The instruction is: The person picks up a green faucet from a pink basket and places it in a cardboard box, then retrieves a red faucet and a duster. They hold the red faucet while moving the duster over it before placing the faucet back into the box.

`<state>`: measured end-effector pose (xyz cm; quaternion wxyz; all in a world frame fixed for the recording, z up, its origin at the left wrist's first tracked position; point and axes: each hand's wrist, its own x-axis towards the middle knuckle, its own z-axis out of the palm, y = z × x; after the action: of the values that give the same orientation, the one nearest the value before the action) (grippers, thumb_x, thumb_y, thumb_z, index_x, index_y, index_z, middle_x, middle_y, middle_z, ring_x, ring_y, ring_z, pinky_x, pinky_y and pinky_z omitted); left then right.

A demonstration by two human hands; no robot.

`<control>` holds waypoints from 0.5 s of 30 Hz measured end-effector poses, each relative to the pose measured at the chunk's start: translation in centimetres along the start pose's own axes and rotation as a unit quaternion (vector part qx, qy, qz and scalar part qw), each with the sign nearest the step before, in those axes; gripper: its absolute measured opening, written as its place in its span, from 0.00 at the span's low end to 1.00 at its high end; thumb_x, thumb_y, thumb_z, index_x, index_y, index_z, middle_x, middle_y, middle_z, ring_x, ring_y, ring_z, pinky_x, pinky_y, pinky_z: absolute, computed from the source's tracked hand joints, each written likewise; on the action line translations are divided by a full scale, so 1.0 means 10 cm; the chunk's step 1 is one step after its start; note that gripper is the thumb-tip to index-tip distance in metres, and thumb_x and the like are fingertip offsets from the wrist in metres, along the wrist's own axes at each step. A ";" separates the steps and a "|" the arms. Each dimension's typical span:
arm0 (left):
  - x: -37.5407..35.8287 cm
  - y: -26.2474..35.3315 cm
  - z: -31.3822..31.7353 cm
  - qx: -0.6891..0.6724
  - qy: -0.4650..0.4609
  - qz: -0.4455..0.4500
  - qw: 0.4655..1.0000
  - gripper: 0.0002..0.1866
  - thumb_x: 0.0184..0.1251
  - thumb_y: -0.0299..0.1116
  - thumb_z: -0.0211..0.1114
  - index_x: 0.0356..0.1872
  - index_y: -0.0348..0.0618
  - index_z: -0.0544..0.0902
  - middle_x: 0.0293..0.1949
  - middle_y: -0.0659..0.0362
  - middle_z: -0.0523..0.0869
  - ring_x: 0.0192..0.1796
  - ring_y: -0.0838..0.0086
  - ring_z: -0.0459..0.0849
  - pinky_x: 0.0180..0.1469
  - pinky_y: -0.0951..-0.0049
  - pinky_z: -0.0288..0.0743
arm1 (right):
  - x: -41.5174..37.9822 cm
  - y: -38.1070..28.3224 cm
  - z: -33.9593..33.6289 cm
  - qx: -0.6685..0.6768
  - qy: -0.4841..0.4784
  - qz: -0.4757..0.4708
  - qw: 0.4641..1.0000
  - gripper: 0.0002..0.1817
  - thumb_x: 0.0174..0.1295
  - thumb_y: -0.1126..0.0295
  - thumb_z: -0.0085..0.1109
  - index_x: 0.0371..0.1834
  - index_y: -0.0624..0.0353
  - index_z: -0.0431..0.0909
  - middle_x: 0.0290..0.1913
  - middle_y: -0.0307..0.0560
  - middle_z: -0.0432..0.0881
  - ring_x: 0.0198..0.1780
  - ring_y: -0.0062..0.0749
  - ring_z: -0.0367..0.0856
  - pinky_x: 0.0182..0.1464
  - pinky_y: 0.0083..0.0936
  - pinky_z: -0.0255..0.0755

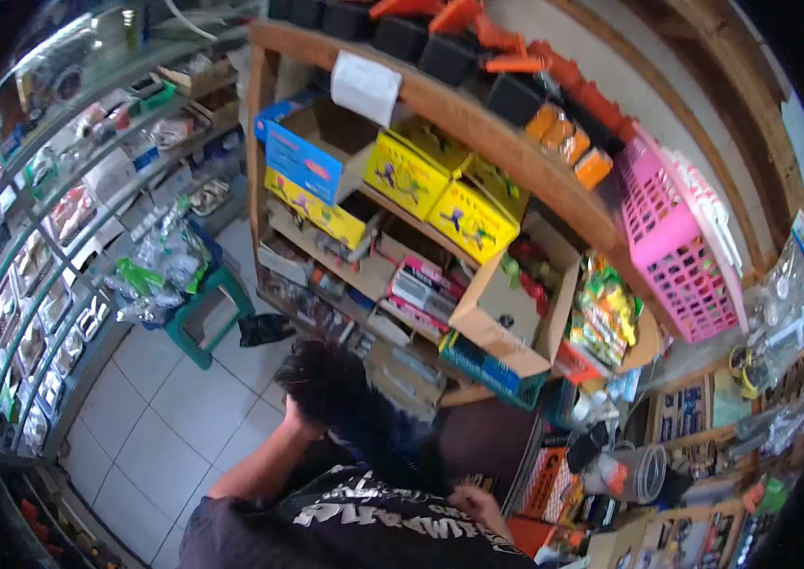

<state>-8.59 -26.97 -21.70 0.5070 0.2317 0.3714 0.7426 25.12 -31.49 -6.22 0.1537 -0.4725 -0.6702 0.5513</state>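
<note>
A dark, shaggy bundle with a blue sheen, which looks like a feather duster [364,412], slants across the space before my chest. My left hand [301,419] is closed against its near-left side, the fingers mostly hidden by the dark strands. Lower right, close to my black shirt [373,522] with white lettering, my right hand [478,504] is curled near the bundle's lower end. Whatever lies inside those fingers is hidden.
Ahead stands a wooden shelf [478,109] with yellow boxes [408,175], a blue box [302,161] and an open carton [506,318]. A pink basket [672,237] is at right. Left are a green stool [207,318], tiled floor [150,431] and barred display racks [60,256].
</note>
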 end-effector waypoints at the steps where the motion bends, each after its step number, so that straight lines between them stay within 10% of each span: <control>1: 0.14 0.08 0.15 0.087 0.022 0.003 0.996 0.23 0.66 0.52 0.44 0.55 0.52 0.72 0.55 0.55 0.75 0.55 0.58 0.73 0.59 0.53 0.63 | 0.00 -0.15 0.01 -0.013 0.062 0.014 0.998 0.11 0.63 0.67 0.54 0.40 0.65 0.75 0.28 0.38 0.76 0.31 0.15 0.70 0.29 0.17 0.64; 2: 0.31 0.29 0.35 0.174 0.038 0.007 0.984 0.23 0.66 0.52 0.43 0.55 0.52 0.72 0.57 0.56 0.74 0.55 0.57 0.72 0.59 0.52 0.62 | -0.06 -0.20 0.06 -0.027 0.125 0.030 0.991 0.11 0.63 0.66 0.55 0.38 0.65 0.75 0.26 0.37 0.75 0.29 0.15 0.69 0.28 0.17 0.63; 3: 0.32 0.62 0.57 -0.153 -0.026 -0.114 0.981 0.24 0.67 0.53 0.43 0.56 0.52 0.72 0.57 0.55 0.73 0.55 0.56 0.72 0.59 0.51 0.62 | -0.06 0.03 0.11 0.026 0.164 0.052 0.985 0.11 0.63 0.66 0.56 0.35 0.66 0.75 0.24 0.34 0.73 0.27 0.15 0.67 0.27 0.17 0.62; 4: 0.33 0.87 0.77 -0.462 -0.077 -0.222 0.856 0.24 0.67 0.53 0.43 0.56 0.52 0.71 0.57 0.53 0.72 0.55 0.55 0.72 0.59 0.50 0.62 | -0.11 -0.04 0.16 0.029 0.177 0.065 0.982 0.11 0.63 0.66 0.56 0.35 0.66 0.75 0.24 0.34 0.73 0.27 0.15 0.67 0.27 0.17 0.62; 6: 0.50 0.88 0.97 -0.438 -0.079 -0.234 0.864 0.25 0.67 0.55 0.43 0.56 0.53 0.70 0.58 0.52 0.72 0.56 0.55 0.72 0.59 0.49 0.62 | -0.06 -0.26 0.23 0.176 0.089 0.028 0.980 0.10 0.64 0.68 0.54 0.36 0.65 0.75 0.24 0.32 0.71 0.27 0.14 0.66 0.30 0.16 0.63; 15: 0.54 0.83 1.26 -0.450 -0.171 -0.175 0.859 0.36 0.64 0.66 0.38 0.64 0.52 0.62 0.62 0.52 0.68 0.61 0.55 0.69 0.62 0.49 0.60 | -0.34 -0.08 0.20 0.031 0.131 0.064 0.989 0.13 0.60 0.68 0.60 0.43 0.65 0.76 0.26 0.35 0.73 0.29 0.15 0.68 0.31 0.15 0.64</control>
<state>-6.37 -19.77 -7.55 0.7331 0.0331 -0.0616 0.6765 25.05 -35.34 -5.16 0.2189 -0.5778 -0.5953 0.5136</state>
